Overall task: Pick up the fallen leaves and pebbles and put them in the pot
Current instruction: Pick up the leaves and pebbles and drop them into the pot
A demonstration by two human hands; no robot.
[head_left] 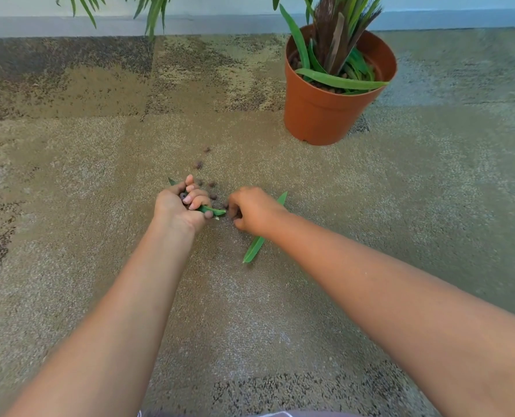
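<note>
Mottled carpet (pixel 100 145) carries everything. Left hand (pixel 180 207) has its fingers (pixel 196 197) curled around a leaf and pebbles. Right hand (pixel 251 210) pinches down at pebbles (pixel 212 196) toward its 10 o'clock; a fallen leaf (pixel 254 248) runs 1-to-7 o'clock beneath its wrist. Pot (pixel 337 109) stands at 1 o'clock.

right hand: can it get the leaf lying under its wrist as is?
Probably yes. The leaf lies flat on the carpet, passing beneath the right hand, both ends showing and nothing on top. The hand's fingers are curled down among the pebbles, so it would need to pull back slightly first.
</note>
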